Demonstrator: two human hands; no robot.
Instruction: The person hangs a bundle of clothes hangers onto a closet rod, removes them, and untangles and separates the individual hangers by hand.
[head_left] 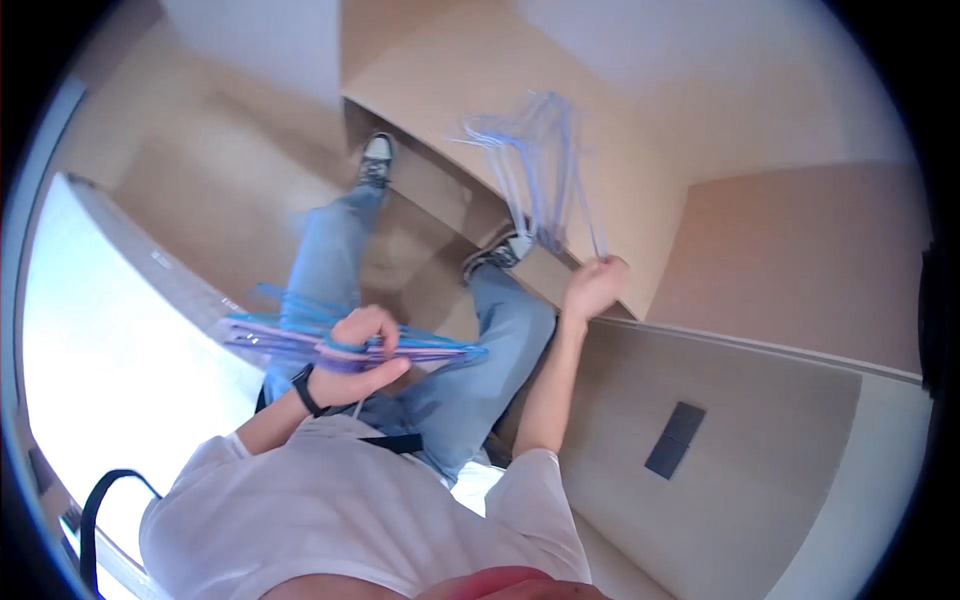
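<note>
My left hand (362,345), with a dark band at the wrist, is closed round a bundle of thin hangers (270,335) in blue, purple and pink. The bundle lies crosswise over my thighs. Out to the right, my right hand (597,288) is closed on the end of some pale blue and clear hangers (540,165). These extend up from the fist in front of a light wooden surface and are smeared by motion. How many hangers each hand holds I cannot tell.
A wooden cabinet shelf (640,140) spans the upper right, its front edge close to my right hand. Below it is a grey-beige panel (760,430) with a dark rectangular piece (675,440). My shoes (377,160) are on the floor by the cabinet base.
</note>
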